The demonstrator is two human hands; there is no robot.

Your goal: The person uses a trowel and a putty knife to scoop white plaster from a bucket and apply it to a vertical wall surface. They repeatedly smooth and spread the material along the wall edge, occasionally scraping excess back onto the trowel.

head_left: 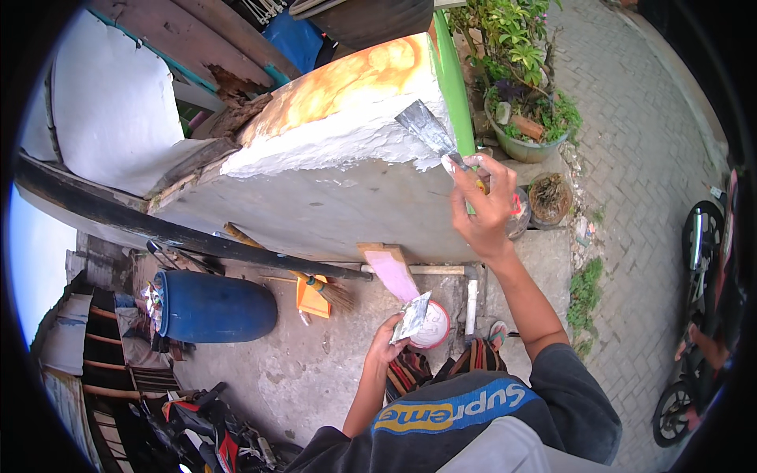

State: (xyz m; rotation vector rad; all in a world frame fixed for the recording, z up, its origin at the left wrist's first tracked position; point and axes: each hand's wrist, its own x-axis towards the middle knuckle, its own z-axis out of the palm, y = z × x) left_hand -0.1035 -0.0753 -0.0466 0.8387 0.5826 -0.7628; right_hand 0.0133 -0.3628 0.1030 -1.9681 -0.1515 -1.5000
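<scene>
My right hand (485, 206) is raised, its fingers wrapped round the handle of a putty knife (426, 128). The knife's grey, smeared blade lies against or just over the right end of the wall's top edge; I cannot tell if it touches. White putty (331, 150) with a ragged lower edge covers the upper band of the grey wall (315, 209). Lower down, my left hand (382, 340) grips a flat, putty-smeared plate (412, 317). Below that plate stands a round tub (435, 325) with white paste inside and a red rim, partly hidden by it.
A pink-faced board (390, 272) leans by the wall's foot near a pipe (471, 303). Left are a blue barrel (217, 306), a broom (331, 292) and an orange dustpan (313, 298). Potted plants (527, 146) stand right of the wall; motorbikes are parked at both sides.
</scene>
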